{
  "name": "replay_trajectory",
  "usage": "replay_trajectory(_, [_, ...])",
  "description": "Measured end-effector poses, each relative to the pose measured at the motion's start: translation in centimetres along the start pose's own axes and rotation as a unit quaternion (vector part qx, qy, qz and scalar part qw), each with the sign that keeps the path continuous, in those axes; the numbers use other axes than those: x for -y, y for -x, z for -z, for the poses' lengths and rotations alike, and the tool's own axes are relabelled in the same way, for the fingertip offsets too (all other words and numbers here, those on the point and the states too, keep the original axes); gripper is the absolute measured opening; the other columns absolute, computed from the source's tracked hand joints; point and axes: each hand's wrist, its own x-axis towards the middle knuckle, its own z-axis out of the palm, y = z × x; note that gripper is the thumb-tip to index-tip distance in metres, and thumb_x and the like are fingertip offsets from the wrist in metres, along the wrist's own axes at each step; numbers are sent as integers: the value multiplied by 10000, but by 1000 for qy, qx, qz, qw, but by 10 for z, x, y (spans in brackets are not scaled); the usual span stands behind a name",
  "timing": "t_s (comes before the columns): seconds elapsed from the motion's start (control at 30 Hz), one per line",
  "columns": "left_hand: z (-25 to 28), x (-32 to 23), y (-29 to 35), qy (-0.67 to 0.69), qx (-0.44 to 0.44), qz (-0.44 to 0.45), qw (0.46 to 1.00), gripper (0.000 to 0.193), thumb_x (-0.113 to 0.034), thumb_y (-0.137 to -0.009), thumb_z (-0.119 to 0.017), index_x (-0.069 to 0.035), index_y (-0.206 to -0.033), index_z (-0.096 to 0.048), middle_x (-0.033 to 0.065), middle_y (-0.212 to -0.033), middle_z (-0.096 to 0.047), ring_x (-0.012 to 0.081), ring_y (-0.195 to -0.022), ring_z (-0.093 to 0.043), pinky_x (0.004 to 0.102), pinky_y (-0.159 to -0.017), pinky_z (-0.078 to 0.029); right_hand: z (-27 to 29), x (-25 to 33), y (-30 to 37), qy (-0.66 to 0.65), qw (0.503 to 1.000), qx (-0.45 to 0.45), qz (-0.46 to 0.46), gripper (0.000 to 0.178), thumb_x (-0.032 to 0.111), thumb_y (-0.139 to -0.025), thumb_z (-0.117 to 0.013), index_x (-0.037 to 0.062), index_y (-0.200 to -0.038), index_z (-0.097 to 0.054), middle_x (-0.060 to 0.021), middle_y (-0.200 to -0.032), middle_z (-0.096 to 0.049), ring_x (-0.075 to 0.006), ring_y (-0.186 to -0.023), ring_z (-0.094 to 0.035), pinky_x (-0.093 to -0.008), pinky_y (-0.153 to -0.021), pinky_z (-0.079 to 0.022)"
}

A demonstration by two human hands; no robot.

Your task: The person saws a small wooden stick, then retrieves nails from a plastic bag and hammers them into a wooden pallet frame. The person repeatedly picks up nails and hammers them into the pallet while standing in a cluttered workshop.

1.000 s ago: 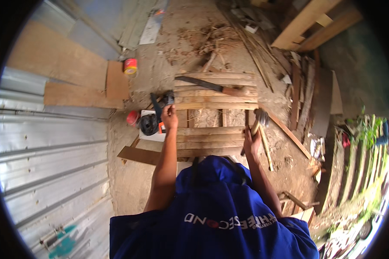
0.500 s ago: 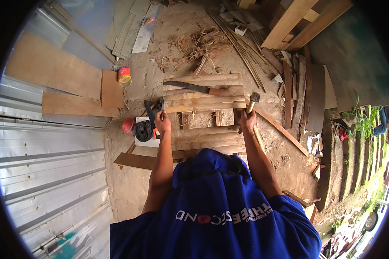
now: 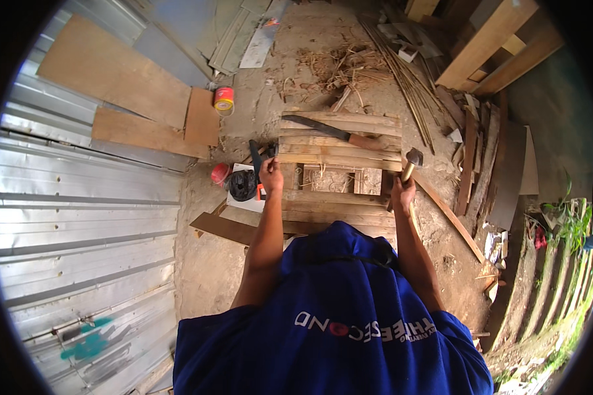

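**Earthen-floored work area, with a slatted wooden frame between two hands**

The floor is bare and littered; clock positions are read about the frame, with twelve o'clock farthest from the wearer. At nine o'clock runs a ribbed metal wall. A red-and-yellow can stands at ten, well apart from the slats. At nine, a black plastic bag lies just beside the left hand, whose fingers are drawn narrow at a slat's end, seemingly to steady it; whether they pinch anything cannot be told.

The frame lies centrally, near the wearer's body, apparently for easy reach by both hands. Its slats form two groups with a gap between. Across the far group, at twelve, a long knife rests with its wooden handle toward one o'clock, probably set down to free a hand. At three, the right hand is closed around a hammer, head pointing away from the wearer, a hold that likely keeps it controlled. Beyond, also near three, stands stacked timber.
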Motion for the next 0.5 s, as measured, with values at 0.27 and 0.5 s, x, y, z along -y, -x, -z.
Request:
replay_trajectory(0.27, [0,-8,4,37,16,33,999,186,-170,-917,-690,11,-934,-647,-31,-706,-475,76,-684,-424,250,-648,-408,5,-6,-3,28,999,12,-11,212,116,-859,-686,-14,-1007,-605,-57,-784,-612,-113,-711,-537,-300,-660,-460])
replay_trajectory(0.5, [8,-26,0,-2,79,-9,997,237,-196,-892,-727,9,-1011,-706,74,-970,-724,114,-891,-641,276,-789,-504,20,28,16,25,999,15,-24,233,73,-868,-682,-14,-1060,-585,-14,-756,-555,-93,-651,-508,-253,-566,-427])
